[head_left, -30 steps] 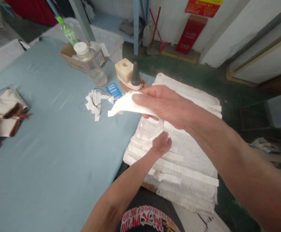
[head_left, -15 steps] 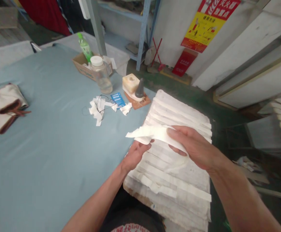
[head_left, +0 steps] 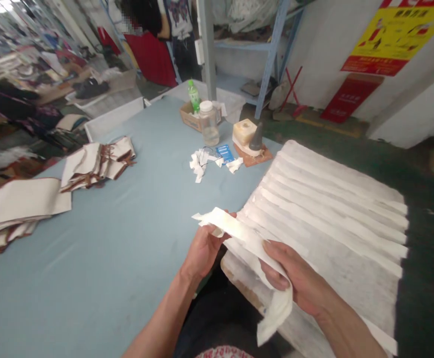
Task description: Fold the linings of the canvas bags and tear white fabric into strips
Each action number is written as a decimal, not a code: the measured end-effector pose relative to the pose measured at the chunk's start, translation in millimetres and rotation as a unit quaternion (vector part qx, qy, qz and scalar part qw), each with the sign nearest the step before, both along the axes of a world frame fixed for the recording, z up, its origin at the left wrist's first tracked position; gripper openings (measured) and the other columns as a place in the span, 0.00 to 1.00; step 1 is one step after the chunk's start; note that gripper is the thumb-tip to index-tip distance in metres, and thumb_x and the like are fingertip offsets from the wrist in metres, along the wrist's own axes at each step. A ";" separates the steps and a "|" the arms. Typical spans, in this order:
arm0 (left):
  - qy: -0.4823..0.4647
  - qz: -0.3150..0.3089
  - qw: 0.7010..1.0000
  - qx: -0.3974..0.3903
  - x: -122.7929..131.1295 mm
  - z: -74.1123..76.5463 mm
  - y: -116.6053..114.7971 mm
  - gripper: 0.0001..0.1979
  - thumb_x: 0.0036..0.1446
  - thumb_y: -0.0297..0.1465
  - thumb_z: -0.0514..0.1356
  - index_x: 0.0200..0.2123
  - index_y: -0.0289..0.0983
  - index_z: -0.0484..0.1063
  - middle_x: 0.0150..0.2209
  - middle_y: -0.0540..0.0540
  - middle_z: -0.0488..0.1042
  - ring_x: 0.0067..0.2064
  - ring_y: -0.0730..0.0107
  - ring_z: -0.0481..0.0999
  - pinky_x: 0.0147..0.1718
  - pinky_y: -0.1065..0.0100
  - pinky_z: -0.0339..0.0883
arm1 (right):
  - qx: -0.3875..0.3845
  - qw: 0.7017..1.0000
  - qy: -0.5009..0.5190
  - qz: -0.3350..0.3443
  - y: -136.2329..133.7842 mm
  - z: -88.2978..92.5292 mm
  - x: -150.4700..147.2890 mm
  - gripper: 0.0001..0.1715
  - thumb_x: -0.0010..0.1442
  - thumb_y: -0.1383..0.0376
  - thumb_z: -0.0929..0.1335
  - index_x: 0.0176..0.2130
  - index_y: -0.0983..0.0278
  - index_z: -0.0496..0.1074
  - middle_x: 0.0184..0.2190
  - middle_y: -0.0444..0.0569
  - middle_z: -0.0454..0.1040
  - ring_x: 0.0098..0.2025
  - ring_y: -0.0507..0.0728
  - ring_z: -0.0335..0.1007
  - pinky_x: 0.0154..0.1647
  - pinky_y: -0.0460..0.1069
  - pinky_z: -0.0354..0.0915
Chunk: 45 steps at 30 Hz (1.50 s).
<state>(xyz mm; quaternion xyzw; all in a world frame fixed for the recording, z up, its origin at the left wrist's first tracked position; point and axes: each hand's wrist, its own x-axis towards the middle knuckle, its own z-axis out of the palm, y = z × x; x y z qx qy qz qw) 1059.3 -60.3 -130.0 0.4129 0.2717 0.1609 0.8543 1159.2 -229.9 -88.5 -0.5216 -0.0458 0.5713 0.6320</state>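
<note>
Left hand [head_left: 202,251]: grip pinches the white strip [head_left: 243,233] near its far end.
Right hand [head_left: 289,273]: grip clasps the strip's middle, its tail dangling.
Strip: held aloft between blue worktop [head_left: 127,248], left, and pale board [head_left: 366,283], right.

Open tabletop [head_left: 105,263] leftward, jug [head_left: 210,130] ahead

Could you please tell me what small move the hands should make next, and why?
I would probably draw the right hand slightly away from the left hand to straighten the white strip: both hands hold it, and its loose end hangs bent below the right one.
</note>
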 end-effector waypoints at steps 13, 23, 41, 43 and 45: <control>0.143 0.166 0.969 0.117 -127.0 -6.7 26.5 0.10 0.52 0.35 0.67 0.35 0.35 0.81 0.36 0.43 0.84 0.38 0.58 0.82 0.36 0.67 0.72 | 0.107 0.988 0.103 0.046 46.5 18.1 -97.7 0.32 0.57 0.46 0.76 0.23 0.62 0.59 0.15 0.33 0.51 0.16 0.43 0.34 0.16 0.43 0.37; 0.193 0.221 0.948 -0.122 -279.6 -43.0 52.4 0.15 0.58 0.34 0.60 0.46 0.32 0.75 0.38 0.37 0.84 0.27 0.70 0.80 0.24 0.74 0.70 | 0.127 0.987 0.102 0.008 176.3 32.4 -221.9 0.28 0.50 0.54 0.81 0.25 0.63 0.63 0.16 0.31 0.52 0.16 0.42 0.35 0.14 0.38 0.49; 0.205 0.367 0.829 -0.369 -486.9 -131.2 52.3 0.18 0.67 0.37 0.62 0.56 0.35 0.71 0.53 0.40 0.75 0.48 0.59 0.78 0.45 0.55 0.77 | 0.137 0.984 0.082 0.081 322.9 45.7 -303.7 0.11 0.55 0.64 0.77 0.31 0.63 0.71 0.18 0.31 0.57 0.14 0.43 0.43 0.14 0.40 0.52; 0.209 0.406 0.804 -0.381 -496.2 -136.5 53.3 0.18 0.67 0.37 0.62 0.57 0.35 0.71 0.55 0.40 0.74 0.50 0.58 0.78 0.47 0.53 0.76 | 0.132 0.982 0.107 0.082 331.8 39.0 -296.9 0.13 0.53 0.66 0.78 0.31 0.64 0.71 0.17 0.31 0.57 0.14 0.42 0.42 0.13 0.40 0.51; 0.210 0.446 0.781 -0.384 -504.0 -140.5 55.5 0.19 0.67 0.37 0.62 0.57 0.36 0.70 0.55 0.40 0.74 0.51 0.57 0.77 0.48 0.52 0.76 | 0.124 0.979 0.125 0.100 339.0 32.4 -290.6 0.13 0.51 0.67 0.78 0.31 0.64 0.71 0.17 0.30 0.57 0.14 0.42 0.42 0.12 0.39 0.50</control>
